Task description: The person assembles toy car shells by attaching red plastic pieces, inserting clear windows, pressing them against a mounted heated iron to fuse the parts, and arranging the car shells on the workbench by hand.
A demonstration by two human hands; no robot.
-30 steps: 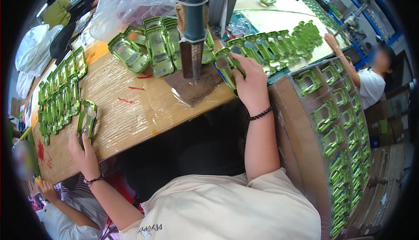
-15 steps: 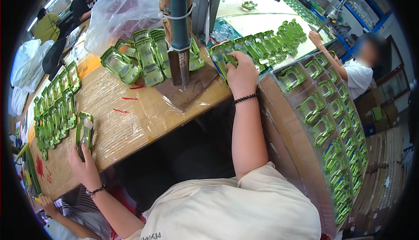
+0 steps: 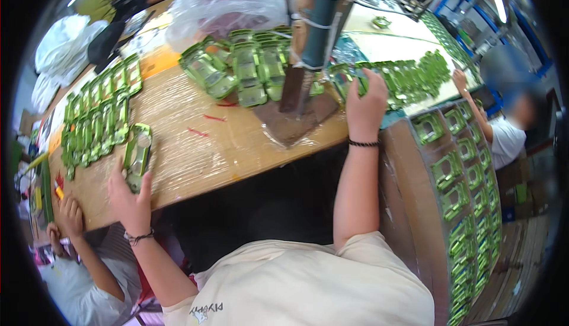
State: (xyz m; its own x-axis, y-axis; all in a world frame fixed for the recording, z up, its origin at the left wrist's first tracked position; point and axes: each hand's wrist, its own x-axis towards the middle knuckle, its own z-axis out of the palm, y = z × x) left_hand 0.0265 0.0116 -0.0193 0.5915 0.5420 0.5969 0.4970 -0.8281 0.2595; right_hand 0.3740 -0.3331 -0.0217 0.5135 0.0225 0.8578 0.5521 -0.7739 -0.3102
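Nearest, the left hand (image 3: 131, 203) has thumb and fingers spread, a green car-shaped shell (image 3: 139, 150) at its twelve o'clock, contact unclear. Farther, at two o'clock from it, the right hand (image 3: 366, 106) has a row of green shells (image 3: 409, 81) toward its two o'clock; whether it pinches one I cannot tell

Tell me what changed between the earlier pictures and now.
The left hand spread wider around the near end of its green car shell; contact is unclear. The shell at the right hand moved forward. At left, a co-worker's hand came up over the table. The red scraps and boxed shells stayed.
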